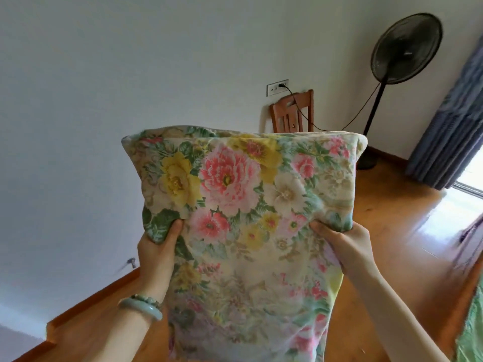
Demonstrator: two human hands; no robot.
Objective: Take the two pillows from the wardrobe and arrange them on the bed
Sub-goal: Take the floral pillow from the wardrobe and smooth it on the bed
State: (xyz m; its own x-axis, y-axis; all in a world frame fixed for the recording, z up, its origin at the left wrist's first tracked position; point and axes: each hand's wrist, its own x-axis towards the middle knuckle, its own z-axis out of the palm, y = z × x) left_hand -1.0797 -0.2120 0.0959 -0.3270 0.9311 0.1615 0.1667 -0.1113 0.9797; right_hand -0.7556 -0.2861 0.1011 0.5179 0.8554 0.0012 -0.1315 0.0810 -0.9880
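A pillow in a cream cover printed with pink and yellow flowers fills the middle of the head view, held upright in the air in front of me. My left hand, with a pale green bangle on the wrist, grips its left edge. My right hand pinches its right edge at about the same height. A strip of green floral bedding shows at the lower right edge. The wardrobe and any second pillow are out of view.
A wooden chair stands against the white wall behind the pillow, under a wall socket. A black standing fan is at the right, beside blue curtains. Wooden floor spreads below.
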